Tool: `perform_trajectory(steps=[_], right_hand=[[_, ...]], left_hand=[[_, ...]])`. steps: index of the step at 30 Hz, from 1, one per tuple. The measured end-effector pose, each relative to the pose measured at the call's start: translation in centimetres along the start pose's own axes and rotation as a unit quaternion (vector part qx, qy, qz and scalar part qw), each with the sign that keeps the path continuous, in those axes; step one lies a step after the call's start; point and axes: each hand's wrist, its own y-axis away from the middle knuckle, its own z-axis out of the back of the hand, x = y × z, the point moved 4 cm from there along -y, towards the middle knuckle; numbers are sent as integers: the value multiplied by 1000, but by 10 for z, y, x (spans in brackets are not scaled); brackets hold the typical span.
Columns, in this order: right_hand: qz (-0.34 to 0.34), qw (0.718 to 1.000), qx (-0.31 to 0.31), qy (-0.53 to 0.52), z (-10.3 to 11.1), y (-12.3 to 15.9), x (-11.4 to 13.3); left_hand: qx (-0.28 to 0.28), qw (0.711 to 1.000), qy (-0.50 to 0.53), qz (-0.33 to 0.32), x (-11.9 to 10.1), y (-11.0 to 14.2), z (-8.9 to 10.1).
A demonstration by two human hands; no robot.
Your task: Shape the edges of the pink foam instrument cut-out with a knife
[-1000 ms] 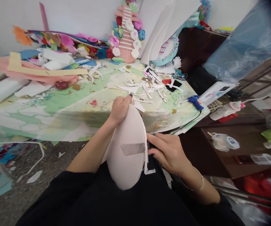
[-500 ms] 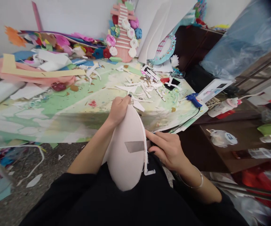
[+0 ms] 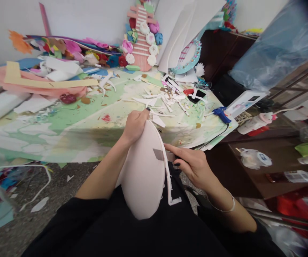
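My left hand (image 3: 135, 125) is closed on the upper end of a pale, leaf-shaped foam sheet (image 3: 142, 178), which stands bowed against my black top. My right hand (image 3: 195, 165) pinches a flat grey cutter blade (image 3: 158, 154), its index finger stretched along the far side. The blade passes across the sheet's right edge, and its angled tip shows over the sheet's face. A thin white strip (image 3: 169, 184) hangs off that edge, partly cut free, with a hooked lower end. Whether the blade has a handle is hidden by my fingers.
A table (image 3: 90, 123) under a green patterned cover holds white offcuts (image 3: 167, 103), pens and a blue glue gun (image 3: 221, 114) with a cord. Behind stands a pink guitar-shaped piece (image 3: 140, 57) with paper flowers. A brown shelf (image 3: 239, 167) with bottles is at right.
The cutter blade has moved up along the sheet's edge and drawn back right, so less of it shows. The cut strip is longer and hangs farther from the sheet. My left hand keeps its hold.
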Motion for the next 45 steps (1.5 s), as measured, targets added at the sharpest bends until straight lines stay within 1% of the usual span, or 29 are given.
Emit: perform_trajectory(steps=[5, 14, 17, 21, 24, 28, 33, 36, 45], right_hand=[[-21, 999, 23, -15, 1, 1, -6], [-15, 999, 36, -21, 5, -4, -4], [0, 1000, 26, -14, 6, -7, 0], [36, 999, 6, 9, 7, -11, 9], [43, 999, 14, 17, 7, -15, 14], [27, 999, 31, 34, 7, -18, 14], [32, 998, 28, 48, 7, -18, 11], [25, 999, 32, 37, 6, -18, 8], [-12, 999, 52, 2, 7, -21, -2]], left_hand=[[9, 1000, -6, -2, 0, -1, -3], [3, 999, -31, -13, -1, 0, -3], [-7, 999, -42, -16, 0, 0, -5], [3, 998, -57, -14, 0, 1, -12], [5, 999, -53, -12, 0, 1, -13], [14, 999, -33, -10, -1, 1, -11], [29, 1000, 3, -6, 1, 2, -10], [32, 999, 11, -8, 1, 3, -9], [31, 999, -9, -3, -1, 4, -5]])
